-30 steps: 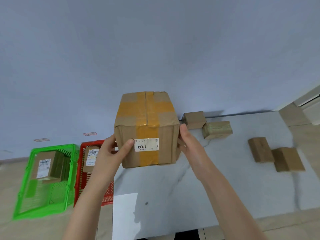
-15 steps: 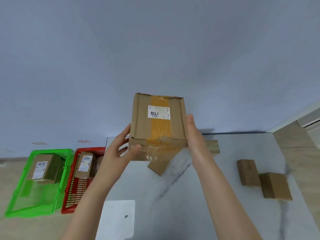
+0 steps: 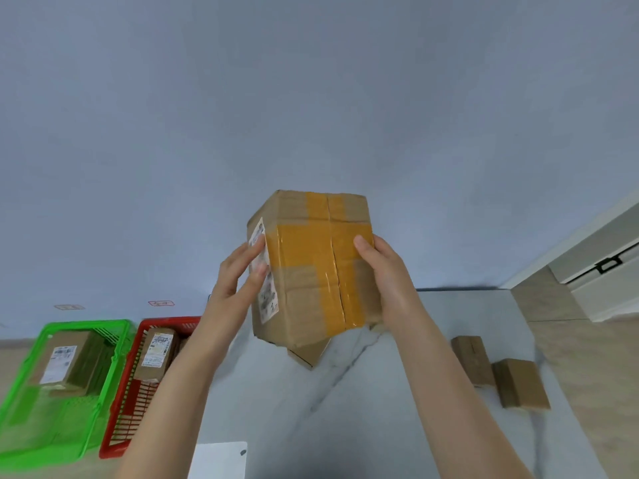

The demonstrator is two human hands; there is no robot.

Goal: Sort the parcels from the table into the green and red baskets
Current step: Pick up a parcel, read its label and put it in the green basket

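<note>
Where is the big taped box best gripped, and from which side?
By its two opposite side faces, one hand from each side: the big taped box looks too wide for one hand, and its sides are flat. Here the left hand presses the labelled face; the right hand wraps the opposite edge.

1. A plain indoor room set up for sorting parcels; it could be a home or a small office.
2. Bare blue-grey wall (image 3: 311, 98), wood-look floor (image 3: 587, 357), white cabinet (image 3: 608, 292) with a black handle.
3. A marble-patterned table (image 3: 345, 426) carries small cardboard boxes (image 3: 472, 364); a taped cardboard parcel (image 3: 311, 264) bears a printed shipping label.
4. A green basket (image 3: 86, 322) and a red basket (image 3: 169, 319) sit on the floor, each holding labelled boxes.
</note>
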